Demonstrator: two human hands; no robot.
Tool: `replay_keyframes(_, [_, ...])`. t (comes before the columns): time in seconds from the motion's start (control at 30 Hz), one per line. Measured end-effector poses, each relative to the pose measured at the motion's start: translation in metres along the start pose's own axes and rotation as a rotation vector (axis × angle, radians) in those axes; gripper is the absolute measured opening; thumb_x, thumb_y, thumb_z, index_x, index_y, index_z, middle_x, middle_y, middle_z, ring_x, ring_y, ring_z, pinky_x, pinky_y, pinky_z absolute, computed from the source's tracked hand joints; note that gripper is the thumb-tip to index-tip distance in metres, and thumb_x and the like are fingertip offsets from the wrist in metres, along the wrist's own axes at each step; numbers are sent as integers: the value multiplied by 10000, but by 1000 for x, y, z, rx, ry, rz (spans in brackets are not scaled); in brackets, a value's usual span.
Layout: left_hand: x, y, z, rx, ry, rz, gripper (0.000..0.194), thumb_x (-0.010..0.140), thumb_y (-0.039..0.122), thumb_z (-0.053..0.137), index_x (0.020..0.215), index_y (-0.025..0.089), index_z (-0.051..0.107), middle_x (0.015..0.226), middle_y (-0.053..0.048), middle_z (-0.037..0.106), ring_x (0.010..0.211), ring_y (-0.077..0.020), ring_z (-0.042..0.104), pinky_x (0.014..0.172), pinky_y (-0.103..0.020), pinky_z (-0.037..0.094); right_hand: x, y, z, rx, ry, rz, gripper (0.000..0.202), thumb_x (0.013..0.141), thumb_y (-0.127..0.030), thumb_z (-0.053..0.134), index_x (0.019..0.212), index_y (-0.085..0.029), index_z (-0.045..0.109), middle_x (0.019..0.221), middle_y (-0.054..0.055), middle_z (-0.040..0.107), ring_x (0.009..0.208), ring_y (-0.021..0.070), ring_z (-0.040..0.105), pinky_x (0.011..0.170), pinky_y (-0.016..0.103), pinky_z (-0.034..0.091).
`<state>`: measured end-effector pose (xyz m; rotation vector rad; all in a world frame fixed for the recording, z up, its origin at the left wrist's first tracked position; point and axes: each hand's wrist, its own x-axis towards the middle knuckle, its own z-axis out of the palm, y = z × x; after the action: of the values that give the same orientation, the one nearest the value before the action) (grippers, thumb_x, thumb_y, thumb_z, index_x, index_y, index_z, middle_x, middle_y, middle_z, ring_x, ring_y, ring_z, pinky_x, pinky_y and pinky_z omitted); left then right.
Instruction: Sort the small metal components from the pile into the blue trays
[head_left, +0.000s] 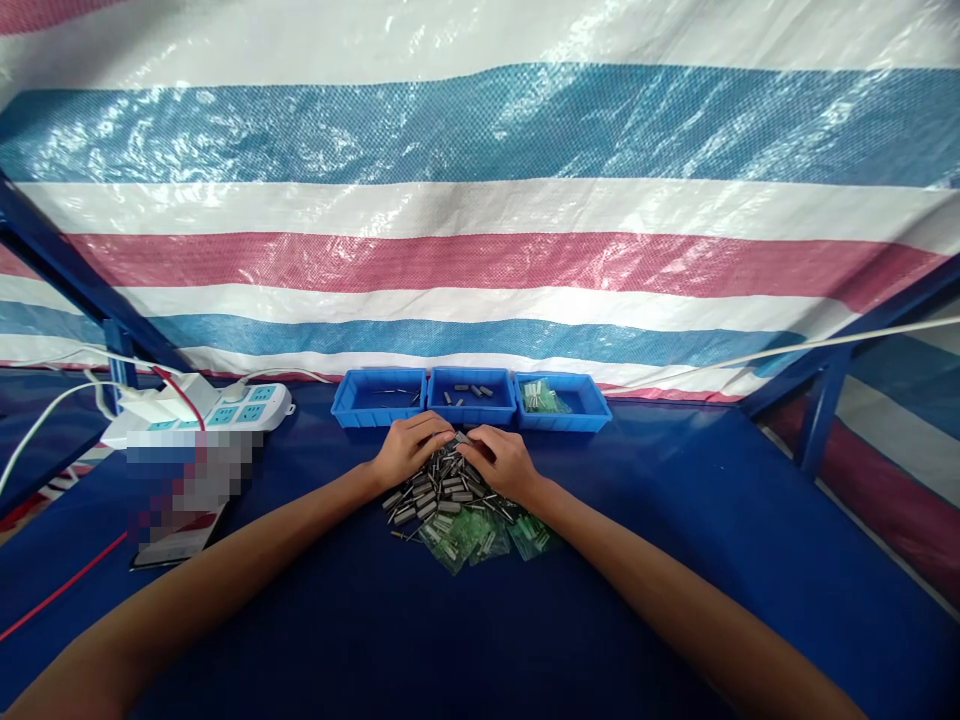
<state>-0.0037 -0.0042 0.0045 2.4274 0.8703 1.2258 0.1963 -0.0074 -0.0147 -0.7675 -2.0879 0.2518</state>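
My left hand point(409, 448) rests at the far left side of a heap of small metal parts point(439, 490), its fingers stretched over the top of the heap. Opposite it, my right hand point(504, 460) curves over the far right side, thumb apart from the fingers. A small grey piece point(461, 438) shows between the fingertips; whether either hand grips it is unclear. The heap mixes short grey cylinders and thin metal pins. Clear greenish plastic bags point(466, 535) with small parts inside lie along its near edge. Some fingers are hidden.
Three blue bins stand behind the hands: the left bin point(349, 410) has thin pins, the middle bin point(495, 412) grey cylinders, the right bin point(589, 408) greenish bags. A white power strip point(259, 408) with cables and a partly blurred flat object point(180, 545) lie left on the blue table point(675, 480).
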Motion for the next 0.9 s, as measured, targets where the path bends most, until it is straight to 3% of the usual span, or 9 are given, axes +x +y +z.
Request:
replay_keyframes(0.53, [0, -2, 1, 16, 16, 11, 209, 910, 314, 515, 881, 151, 643, 820, -64, 655, 764, -145, 624, 687, -250, 500, 1, 1, 1, -1, 75, -11, 221, 928, -353, 491, 904, -164, 602, 673, 47, 608, 583, 149, 565, 554, 258, 424])
replay_keyframes(0.9, [0, -3, 0, -3, 4, 13, 131, 888, 258, 557, 884, 153, 637, 826, -55, 646, 771, -139, 612, 692, -242, 486, 2, -1, -2, 32, 105, -36, 169, 927, -305, 509, 940, -163, 600, 713, 51, 620, 623, 147, 571, 582, 256, 439])
